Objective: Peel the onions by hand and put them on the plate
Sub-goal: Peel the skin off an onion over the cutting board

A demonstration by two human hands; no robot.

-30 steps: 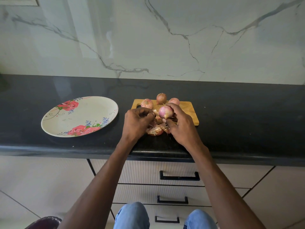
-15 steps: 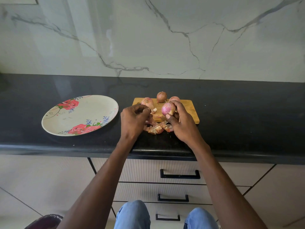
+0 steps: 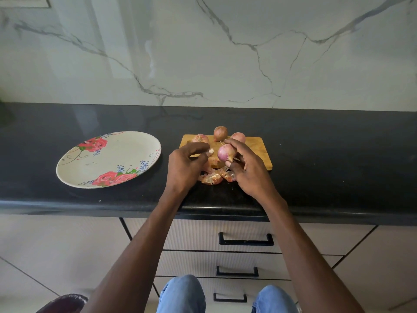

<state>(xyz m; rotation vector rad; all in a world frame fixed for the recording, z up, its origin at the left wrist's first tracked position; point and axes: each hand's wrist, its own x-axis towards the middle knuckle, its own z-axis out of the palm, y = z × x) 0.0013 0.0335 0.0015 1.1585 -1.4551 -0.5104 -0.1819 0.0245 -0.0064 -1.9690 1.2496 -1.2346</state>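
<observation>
My right hand grips a pink, mostly peeled onion above the wooden cutting board. Just left of it, my left hand pinches a small pale scrap of onion skin between thumb and fingers. Three unpeeled onions lie along the board's far edge. Loose onion skins are heaped at the board's near edge, between my hands. The floral plate sits to the left on the black counter, with nothing on it.
The black counter runs the width of the view against a marble wall. Drawers with black handles are below its front edge. My knees in blue jeans show at the bottom.
My right hand has lifted and turned the onion slightly. My left hand has drawn away to the left, with a scrap of skin pulled off the onion.
</observation>
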